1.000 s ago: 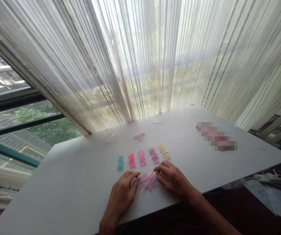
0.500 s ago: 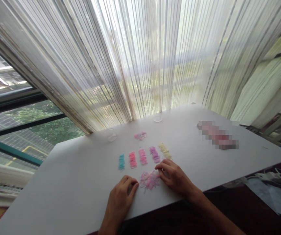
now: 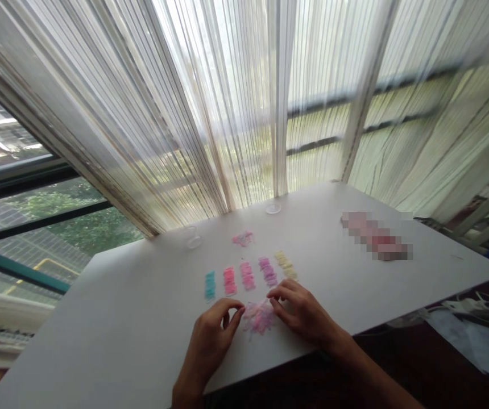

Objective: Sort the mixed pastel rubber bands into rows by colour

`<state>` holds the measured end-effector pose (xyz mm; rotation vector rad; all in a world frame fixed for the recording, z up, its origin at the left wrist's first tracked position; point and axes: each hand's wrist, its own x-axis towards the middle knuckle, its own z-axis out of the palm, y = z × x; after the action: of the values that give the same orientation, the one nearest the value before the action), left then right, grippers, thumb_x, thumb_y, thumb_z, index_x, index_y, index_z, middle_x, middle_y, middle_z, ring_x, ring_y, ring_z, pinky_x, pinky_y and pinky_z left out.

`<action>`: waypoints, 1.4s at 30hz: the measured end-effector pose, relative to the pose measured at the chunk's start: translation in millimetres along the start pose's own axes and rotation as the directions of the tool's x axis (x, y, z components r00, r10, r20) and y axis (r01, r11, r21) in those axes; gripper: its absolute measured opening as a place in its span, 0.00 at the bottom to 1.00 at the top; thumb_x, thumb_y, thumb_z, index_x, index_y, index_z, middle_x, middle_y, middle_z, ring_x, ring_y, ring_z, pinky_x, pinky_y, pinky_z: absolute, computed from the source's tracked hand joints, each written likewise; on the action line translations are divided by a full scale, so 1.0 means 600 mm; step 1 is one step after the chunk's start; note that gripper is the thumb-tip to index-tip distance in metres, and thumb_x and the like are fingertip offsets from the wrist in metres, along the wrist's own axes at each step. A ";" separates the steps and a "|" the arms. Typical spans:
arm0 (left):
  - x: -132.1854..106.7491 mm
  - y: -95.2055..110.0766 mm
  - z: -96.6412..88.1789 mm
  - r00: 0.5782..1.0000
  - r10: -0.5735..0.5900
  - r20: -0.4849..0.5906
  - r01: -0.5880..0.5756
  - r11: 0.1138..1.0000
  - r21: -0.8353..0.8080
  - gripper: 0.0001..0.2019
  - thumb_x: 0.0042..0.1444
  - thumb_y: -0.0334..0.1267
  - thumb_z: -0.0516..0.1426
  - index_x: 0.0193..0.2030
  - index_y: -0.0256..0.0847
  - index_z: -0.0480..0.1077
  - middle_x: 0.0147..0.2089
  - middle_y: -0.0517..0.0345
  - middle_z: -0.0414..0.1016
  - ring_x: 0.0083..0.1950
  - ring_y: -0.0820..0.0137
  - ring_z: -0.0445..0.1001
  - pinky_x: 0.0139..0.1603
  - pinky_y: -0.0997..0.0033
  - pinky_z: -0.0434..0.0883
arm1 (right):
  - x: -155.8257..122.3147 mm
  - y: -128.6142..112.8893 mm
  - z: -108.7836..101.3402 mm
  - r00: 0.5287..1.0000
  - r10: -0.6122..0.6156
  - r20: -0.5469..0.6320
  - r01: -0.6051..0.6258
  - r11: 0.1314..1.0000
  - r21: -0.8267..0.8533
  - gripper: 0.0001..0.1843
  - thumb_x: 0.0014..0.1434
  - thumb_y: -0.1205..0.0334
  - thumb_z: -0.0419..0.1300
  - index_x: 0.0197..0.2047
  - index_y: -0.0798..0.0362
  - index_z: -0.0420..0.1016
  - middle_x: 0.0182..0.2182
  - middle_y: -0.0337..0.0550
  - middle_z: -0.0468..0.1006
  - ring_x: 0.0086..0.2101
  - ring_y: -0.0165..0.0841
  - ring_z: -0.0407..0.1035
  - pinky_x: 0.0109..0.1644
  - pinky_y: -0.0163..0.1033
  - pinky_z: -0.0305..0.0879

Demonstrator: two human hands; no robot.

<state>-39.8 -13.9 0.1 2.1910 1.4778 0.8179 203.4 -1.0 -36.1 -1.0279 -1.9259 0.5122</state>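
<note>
A loose pile of thin pastel bands, mostly pink and lilac, lies on the white table between my hands. At its left edge my left hand has thumb and forefinger closed in a pinch; anything held there is too small to make out. On the right, my right hand bends over the pile with thumb and forefinger together, their hold unclear. Beyond are neat colour groups: a turquoise row, a coral row, a pink row, a purple row and a yellow row.
Farther back lies a smaller mixed pink heap. Two clear round containers or lids, one left and one right, are near the curtain. A pixelated pink object rests on the right; cables lie beyond the table edge.
My left hand has moved slightly up and right, its pinched fingertips now at the pile's upper left edge. My right hand has shifted slightly left over the pile.
</note>
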 end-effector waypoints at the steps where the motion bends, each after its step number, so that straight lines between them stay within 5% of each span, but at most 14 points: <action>1: 0.013 0.004 0.000 1.000 0.012 0.005 -0.012 1.000 0.008 0.09 0.67 0.44 0.57 0.42 0.46 0.77 0.37 0.61 0.80 0.30 0.71 0.73 0.37 0.73 0.71 | 0.000 0.001 0.000 1.000 0.001 0.000 -0.001 1.000 -0.003 0.07 0.67 0.68 0.58 0.44 0.50 0.78 0.36 0.42 0.78 0.38 0.36 0.73 0.45 0.40 0.71; 10: 0.111 -0.007 -0.010 0.995 0.094 0.045 -0.098 0.990 0.104 0.06 0.64 0.40 0.59 0.40 0.45 0.79 0.35 0.61 0.80 0.29 0.72 0.71 0.35 0.73 0.66 | 0.002 0.001 0.001 1.000 0.017 0.001 -0.017 1.000 -0.017 0.07 0.66 0.69 0.59 0.43 0.50 0.78 0.36 0.43 0.78 0.38 0.36 0.74 0.44 0.39 0.71; 26: 0.098 -0.052 0.017 0.989 0.149 0.016 -0.148 0.989 -0.014 0.06 0.62 0.37 0.60 0.38 0.44 0.79 0.35 0.59 0.83 0.28 0.73 0.70 0.32 0.75 0.69 | 0.002 -0.003 -0.004 0.999 0.033 0.028 -0.032 0.999 -0.035 0.07 0.65 0.70 0.60 0.42 0.51 0.79 0.35 0.42 0.78 0.36 0.35 0.74 0.42 0.39 0.70; 42: 0.095 -0.048 0.017 0.992 0.122 0.034 -0.123 0.992 0.029 0.05 0.59 0.35 0.61 0.38 0.45 0.81 0.33 0.61 0.82 0.29 0.73 0.72 0.33 0.76 0.69 | 0.002 -0.002 -0.003 0.997 0.052 0.054 -0.050 0.998 -0.036 0.08 0.66 0.69 0.59 0.42 0.50 0.79 0.34 0.42 0.79 0.36 0.35 0.74 0.42 0.39 0.70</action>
<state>-37.5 50.1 -10.0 2.3260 1.3605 0.7994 204.1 -0.9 -33.4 -1.0977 -1.9670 0.5431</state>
